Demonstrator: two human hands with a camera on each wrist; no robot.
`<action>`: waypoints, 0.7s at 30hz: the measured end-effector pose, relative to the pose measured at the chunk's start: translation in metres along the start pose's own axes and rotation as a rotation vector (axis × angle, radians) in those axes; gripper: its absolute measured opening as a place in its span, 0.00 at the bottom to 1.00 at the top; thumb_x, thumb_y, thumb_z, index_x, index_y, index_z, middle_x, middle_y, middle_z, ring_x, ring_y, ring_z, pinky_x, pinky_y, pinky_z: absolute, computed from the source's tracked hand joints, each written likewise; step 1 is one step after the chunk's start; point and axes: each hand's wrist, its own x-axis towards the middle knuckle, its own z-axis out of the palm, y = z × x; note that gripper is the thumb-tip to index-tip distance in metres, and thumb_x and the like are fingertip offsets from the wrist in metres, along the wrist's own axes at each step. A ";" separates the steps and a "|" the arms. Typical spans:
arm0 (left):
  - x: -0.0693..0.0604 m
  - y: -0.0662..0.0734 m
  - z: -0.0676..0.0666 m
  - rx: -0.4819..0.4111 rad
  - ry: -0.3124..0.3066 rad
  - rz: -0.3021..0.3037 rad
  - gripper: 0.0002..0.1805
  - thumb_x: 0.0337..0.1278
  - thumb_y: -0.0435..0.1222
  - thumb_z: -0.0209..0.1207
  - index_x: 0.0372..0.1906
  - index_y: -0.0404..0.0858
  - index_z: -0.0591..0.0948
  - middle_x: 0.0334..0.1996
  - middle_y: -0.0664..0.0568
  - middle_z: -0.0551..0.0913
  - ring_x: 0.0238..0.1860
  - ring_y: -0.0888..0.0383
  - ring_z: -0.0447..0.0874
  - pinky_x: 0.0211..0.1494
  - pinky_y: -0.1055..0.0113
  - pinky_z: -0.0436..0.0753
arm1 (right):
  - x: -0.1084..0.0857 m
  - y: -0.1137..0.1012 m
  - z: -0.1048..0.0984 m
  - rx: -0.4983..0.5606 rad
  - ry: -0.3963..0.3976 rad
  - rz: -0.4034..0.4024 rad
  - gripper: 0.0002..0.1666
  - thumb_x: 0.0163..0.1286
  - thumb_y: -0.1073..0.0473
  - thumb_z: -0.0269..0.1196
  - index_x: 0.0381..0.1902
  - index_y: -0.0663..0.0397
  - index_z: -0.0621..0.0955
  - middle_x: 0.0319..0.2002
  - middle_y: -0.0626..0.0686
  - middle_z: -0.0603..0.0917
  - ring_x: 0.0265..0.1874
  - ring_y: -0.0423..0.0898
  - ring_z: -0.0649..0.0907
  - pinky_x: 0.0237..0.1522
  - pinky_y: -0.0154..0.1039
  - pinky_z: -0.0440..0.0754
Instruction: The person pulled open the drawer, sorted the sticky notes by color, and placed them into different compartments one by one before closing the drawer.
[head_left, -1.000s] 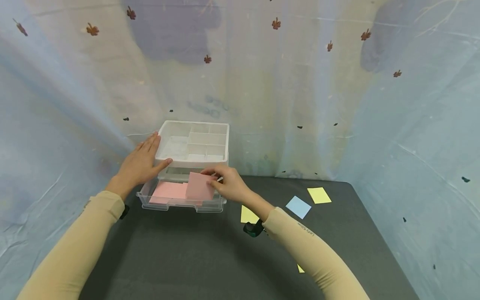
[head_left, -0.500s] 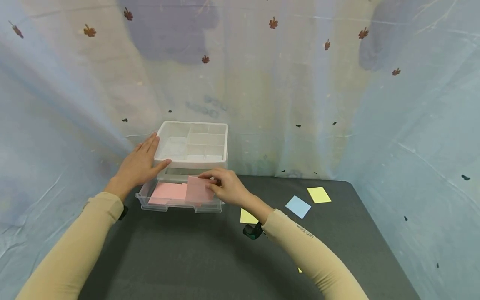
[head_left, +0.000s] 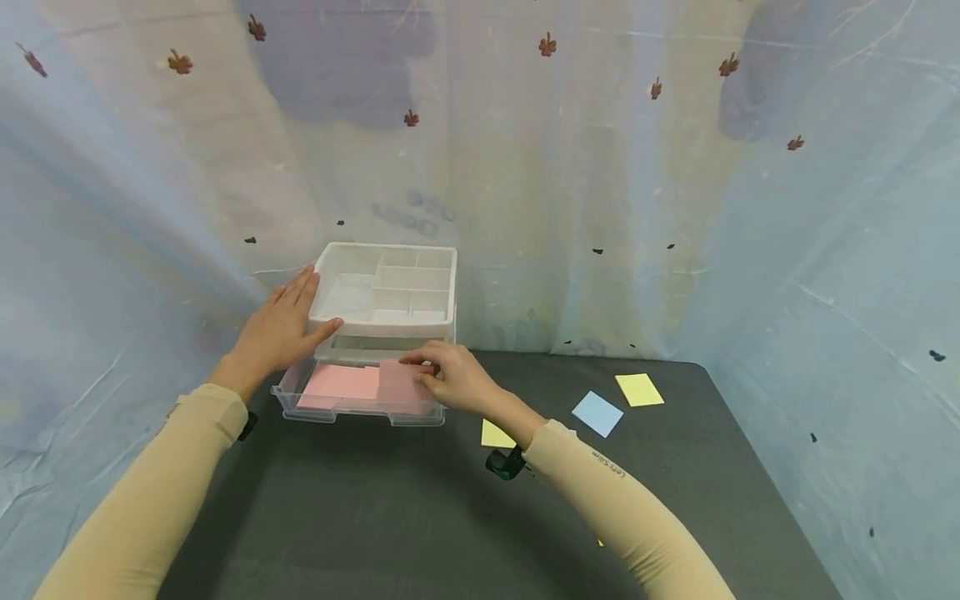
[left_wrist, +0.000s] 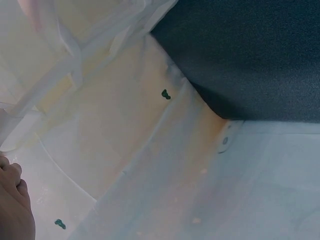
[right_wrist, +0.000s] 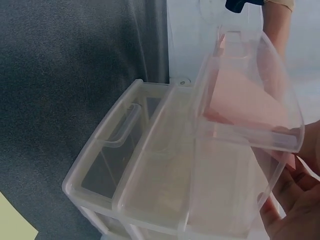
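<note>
A small drawer unit (head_left: 348, 292) with a white compartment tray on top stands at the back of the table. One of its clear drawers (head_left: 318, 414) is pulled out, with pink sticky notes (head_left: 333, 383) lying inside on the left. My left hand (head_left: 273, 333) rests along the unit's left side with its fingers straight and thumb at the tray's front edge; only part of it shows in the left wrist view. My right hand (head_left: 463, 379) pinches a pink sticky note (head_left: 397, 387) by its right side, over or inside the drawer's right part.
Right of the unit on the dark table (head_left: 375, 517) lie a blue sticky note (head_left: 597, 414), a yellow sticky note (head_left: 639, 389) and another yellow one (head_left: 497, 434) partly behind my right wrist. A patterned curtain (head_left: 510, 208) hangs close behind and at both sides.
My right hand has lowered the pink sticky note a little into the drawer; it now lies flatter beside the other pink notes. My left hand stays on the unit.
</note>
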 end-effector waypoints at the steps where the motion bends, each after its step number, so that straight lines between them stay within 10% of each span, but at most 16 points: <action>1: 0.000 -0.001 0.001 0.002 0.000 0.000 0.56 0.75 0.66 0.46 0.84 0.31 0.37 0.85 0.38 0.35 0.83 0.36 0.41 0.83 0.39 0.46 | 0.000 0.000 0.000 0.004 -0.011 0.007 0.18 0.75 0.66 0.65 0.61 0.53 0.86 0.51 0.52 0.87 0.40 0.46 0.84 0.42 0.33 0.83; 21: 0.001 -0.005 0.006 0.008 0.023 0.003 0.57 0.74 0.67 0.46 0.84 0.31 0.39 0.85 0.39 0.36 0.83 0.37 0.41 0.83 0.39 0.47 | 0.018 0.013 -0.004 -0.188 -0.110 -0.034 0.17 0.75 0.63 0.65 0.59 0.54 0.87 0.48 0.51 0.88 0.45 0.45 0.85 0.49 0.38 0.83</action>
